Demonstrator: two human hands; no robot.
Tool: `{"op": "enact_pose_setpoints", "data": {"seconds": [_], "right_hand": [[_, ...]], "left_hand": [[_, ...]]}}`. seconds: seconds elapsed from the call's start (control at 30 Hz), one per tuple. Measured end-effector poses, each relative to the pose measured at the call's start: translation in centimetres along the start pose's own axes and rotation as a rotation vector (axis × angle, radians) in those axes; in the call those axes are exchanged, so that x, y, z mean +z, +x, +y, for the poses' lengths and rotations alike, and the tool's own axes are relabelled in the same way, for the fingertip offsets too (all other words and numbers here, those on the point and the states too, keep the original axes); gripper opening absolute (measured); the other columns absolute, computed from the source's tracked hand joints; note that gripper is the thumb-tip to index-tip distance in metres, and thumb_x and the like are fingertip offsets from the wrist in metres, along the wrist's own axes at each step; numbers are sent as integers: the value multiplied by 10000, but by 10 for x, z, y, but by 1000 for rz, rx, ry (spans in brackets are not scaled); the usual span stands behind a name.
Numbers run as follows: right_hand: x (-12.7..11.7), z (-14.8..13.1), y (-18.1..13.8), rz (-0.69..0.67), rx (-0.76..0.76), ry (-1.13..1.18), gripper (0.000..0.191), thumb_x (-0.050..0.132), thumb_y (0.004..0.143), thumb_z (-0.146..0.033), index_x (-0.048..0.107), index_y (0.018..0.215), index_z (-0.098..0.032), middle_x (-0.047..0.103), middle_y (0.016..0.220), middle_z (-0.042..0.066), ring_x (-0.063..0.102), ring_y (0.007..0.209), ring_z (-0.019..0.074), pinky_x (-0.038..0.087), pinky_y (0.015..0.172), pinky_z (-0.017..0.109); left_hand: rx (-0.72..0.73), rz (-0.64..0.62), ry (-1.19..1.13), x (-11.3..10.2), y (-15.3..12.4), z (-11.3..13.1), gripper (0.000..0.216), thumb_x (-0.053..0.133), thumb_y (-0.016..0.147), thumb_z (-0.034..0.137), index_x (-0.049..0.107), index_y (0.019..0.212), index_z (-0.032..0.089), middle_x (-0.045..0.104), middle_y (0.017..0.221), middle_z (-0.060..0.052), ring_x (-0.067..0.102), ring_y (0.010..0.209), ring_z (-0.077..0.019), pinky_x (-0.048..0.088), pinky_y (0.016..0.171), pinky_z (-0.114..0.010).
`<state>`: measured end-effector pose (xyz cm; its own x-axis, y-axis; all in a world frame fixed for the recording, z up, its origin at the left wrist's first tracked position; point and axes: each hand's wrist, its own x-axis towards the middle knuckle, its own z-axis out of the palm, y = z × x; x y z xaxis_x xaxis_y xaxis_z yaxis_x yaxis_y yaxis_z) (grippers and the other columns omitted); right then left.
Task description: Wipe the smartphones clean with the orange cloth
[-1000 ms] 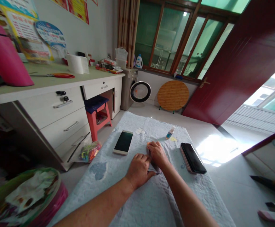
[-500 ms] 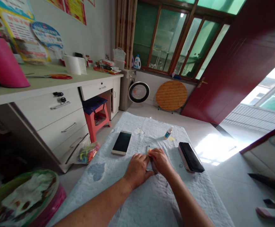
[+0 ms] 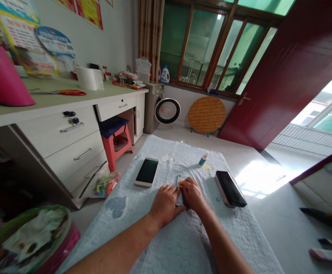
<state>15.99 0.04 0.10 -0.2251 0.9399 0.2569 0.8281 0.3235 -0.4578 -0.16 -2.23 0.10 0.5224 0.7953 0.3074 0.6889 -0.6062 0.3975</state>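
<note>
Orange pad [image 3: 180,183] pinched against a pale phone [image 3: 180,177]

Both hands meet near the middle of the light-blue cloth [image 3: 171,247], between its left and right edges. Beneath them the pale phone lies flat, its far end showing past the fingers; so much is covered that I call it a phone mainly from its corner and outline. The left hand [image 3: 166,203] curves over its left side, fingers bent and thumb laid across the near end, holding it down, apparently so it won't slide on the soft fabric. The right hand [image 3: 193,194] is narrow: its fingertips gather on the orange pad and bear on the phone's upper face, a grip that seems to suit close, controlled pressure.

Toward the cloth's left edge a white phone [image 3: 146,172] lies screen up. A small bottle [image 3: 202,160] stands near the far right corner, judged within reach of the right hand. Beside the right edge, a black phone [image 3: 232,188] rests on a pink slab [image 3: 221,192]. Their spread probably keeps them out of the hands' way.
</note>
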Motion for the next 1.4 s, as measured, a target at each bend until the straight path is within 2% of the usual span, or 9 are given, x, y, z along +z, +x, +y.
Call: {"op": "enact_pose_setpoints", "data": {"seconds": [0.13, 0.23, 0.43, 0.6, 0.83, 1.1, 1.23, 1.4], "right_hand": [[-12, -2, -5, -112, -34, 66, 255, 490, 841, -91, 719, 897, -188, 614, 832, 32, 575, 811, 145, 414, 761, 233], [-20, 4, -8, -139, -33, 93, 262, 503, 809, -75, 723, 885, -194, 631, 831, 27, 585, 818, 146, 418, 771, 237], [-19, 30, -8, 1, 80, 7, 258, 487, 817, -67, 704, 887, -188, 641, 855, 38, 576, 857, 166, 406, 818, 264], [-11, 38, -7, 68, 109, -31, 247, 471, 840, -80, 686, 910, -180, 639, 871, 49, 561, 870, 171, 393, 830, 262], [-5, 26, 2, 98, 60, -95, 254, 437, 901, -124, 685, 916, -178, 651, 888, 58, 544, 848, 172, 372, 827, 275], [3, -2, 6, 30, -101, -94, 270, 427, 930, -127, 675, 1012, -192, 664, 1084, 70, 551, 955, 176, 385, 887, 276], [4, -5, 5, 38, -119, -65, 267, 429, 930, -121, 686, 956, -190, 673, 1053, 68, 564, 937, 175, 396, 882, 282], [3, -3, 3, 32, -111, 42, 250, 476, 894, -94, 706, 913, -190, 687, 986, 49, 581, 934, 162, 404, 893, 282]], "left_hand": [[0, 18, -34, 1, 0, 0, 490, 638, 799, 552, 576, 1150, 216, 625, 1072, -71, 555, 996, -271, 406, 892, -402], [4, 13, -28, 2, 0, -1, 471, 640, 792, 567, 583, 1100, 214, 625, 1048, -65, 556, 984, -268, 407, 882, -396], [15, 1, 13, 2, 1, -2, 448, 635, 782, 598, 591, 976, 196, 630, 1015, -71, 556, 978, -273, 408, 890, -406], [15, 14, 24, 4, -1, -2, 435, 683, 761, 550, 591, 995, 195, 638, 1050, -74, 554, 1007, -274, 402, 919, -414], [17, 1, 40, 2, -1, -2, 391, 662, 776, 541, 596, 968, 207, 627, 1044, -75, 556, 1006, -277, 388, 952, -433], [25, 20, -1, 2, -1, -2, 391, 605, 816, 520, 605, 1035, 196, 626, 1043, -90, 552, 997, -285, 400, 935, -437], [31, 19, -30, 0, -1, -2, 399, 575, 840, 513, 604, 1076, 193, 631, 1041, -95, 559, 994, -287, 408, 927, -439], [18, 11, -82, 0, -2, -5, 451, 664, 783, 487, 568, 1128, 214, 614, 1091, -82, 562, 1038, -284, 420, 947, -429]]}}
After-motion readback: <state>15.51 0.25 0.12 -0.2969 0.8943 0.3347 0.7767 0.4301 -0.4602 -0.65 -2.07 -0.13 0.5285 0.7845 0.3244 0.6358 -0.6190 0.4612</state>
